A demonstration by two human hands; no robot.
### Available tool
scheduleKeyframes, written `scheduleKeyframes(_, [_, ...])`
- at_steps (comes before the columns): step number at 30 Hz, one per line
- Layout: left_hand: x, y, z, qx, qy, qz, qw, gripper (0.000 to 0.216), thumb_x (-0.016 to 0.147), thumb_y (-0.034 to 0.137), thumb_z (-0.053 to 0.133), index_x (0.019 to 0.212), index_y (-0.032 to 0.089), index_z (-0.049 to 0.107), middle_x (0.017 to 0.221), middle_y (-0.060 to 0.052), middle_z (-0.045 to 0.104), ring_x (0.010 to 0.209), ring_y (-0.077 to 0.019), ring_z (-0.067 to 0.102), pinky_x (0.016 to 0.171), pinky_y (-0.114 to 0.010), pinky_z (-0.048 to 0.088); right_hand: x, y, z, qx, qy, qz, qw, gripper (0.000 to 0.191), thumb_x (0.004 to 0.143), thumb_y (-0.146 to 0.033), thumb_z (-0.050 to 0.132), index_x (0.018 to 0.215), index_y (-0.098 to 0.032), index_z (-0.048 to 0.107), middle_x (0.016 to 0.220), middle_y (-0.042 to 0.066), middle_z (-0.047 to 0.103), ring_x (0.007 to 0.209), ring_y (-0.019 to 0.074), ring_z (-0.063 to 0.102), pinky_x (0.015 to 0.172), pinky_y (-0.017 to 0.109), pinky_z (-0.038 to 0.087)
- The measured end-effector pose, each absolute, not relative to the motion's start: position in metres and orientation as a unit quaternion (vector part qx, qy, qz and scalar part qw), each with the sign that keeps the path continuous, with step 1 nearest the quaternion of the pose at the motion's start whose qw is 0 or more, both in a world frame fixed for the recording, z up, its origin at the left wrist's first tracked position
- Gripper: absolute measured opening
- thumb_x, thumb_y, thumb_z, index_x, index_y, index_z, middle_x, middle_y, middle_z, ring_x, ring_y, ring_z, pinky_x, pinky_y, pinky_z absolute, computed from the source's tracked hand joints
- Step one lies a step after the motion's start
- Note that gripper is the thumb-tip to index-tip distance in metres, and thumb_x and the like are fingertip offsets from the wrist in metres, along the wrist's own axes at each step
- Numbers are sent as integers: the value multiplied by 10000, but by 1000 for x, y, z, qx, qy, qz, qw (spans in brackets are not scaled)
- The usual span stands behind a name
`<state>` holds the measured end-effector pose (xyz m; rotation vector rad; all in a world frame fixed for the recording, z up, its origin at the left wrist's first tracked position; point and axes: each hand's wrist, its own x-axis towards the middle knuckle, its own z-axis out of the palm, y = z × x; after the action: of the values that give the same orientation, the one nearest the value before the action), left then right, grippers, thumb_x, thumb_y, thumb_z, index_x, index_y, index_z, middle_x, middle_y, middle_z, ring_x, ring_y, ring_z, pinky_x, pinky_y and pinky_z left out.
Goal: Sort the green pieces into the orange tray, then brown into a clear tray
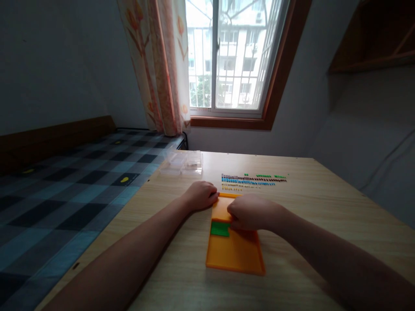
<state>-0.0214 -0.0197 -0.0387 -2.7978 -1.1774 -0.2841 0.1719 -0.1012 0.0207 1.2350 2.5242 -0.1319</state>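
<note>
A shallow orange tray (234, 255) with raised edges lies on the table in front of me. My left hand (201, 195) is closed at the tray's far left corner, its fingertips on the rim. Over the right half of the tray is my right hand (249, 212), palm down with fingers curled in. Its fingertips are near a band of green strips (220, 229) lying side by side across the tray. Whatever those fingers pinch is hidden beneath the hand. The tray's far right part is also covered by it.
Beyond the tray, rows of small brown, blue, yellow and green pieces (249, 180) lie on the wooden table (175, 276). Clear plastic boxes (184, 163) stand at the far left edge. A bed with a checked cover (81, 181) adjoins the table's left side.
</note>
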Motion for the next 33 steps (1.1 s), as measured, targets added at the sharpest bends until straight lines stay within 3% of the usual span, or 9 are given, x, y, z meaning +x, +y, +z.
scheduleKeyframes(16, [-22,-18,-41,-918,-381,-94,55,316,906,309,496,683,186,682,744,-53,699,673,-167,616,600,-271,376,173,-101,26,429,886,-55,166,340,848,-401,586,983,-151,773,923,140,750,752,252,678,543,283,367])
scheduleKeyframes(22, [-22,-19,-38,-919,-380,-94,52,330,908,318,493,665,186,672,723,-49,691,659,-169,616,591,-277,369,180,-100,40,412,892,-74,172,370,871,-481,590,967,-173,771,846,102,732,660,199,604,513,271,311])
scheduleKeyframes(27, [-23,-18,-37,-918,-379,-103,48,340,911,325,484,663,193,674,709,-46,680,640,-167,610,570,-288,357,211,-74,58,442,895,-61,27,320,923,-451,547,884,-197,736,792,43,704,645,145,541,544,259,301])
scheduleKeyframes(30, [-24,-18,-38,-919,-378,-101,47,343,910,324,486,652,194,670,705,-47,682,639,-166,612,566,-285,350,240,-43,57,509,854,-28,-101,285,944,-412,533,929,-205,729,838,28,719,690,135,574,594,239,348])
scheduleKeyframes(33, [-24,-17,-39,-918,-381,-101,46,336,907,316,492,648,193,668,708,-47,684,644,-165,615,568,-279,349,265,-8,40,560,815,4,-147,304,970,-331,471,1037,-178,726,942,64,732,793,165,622,672,250,404])
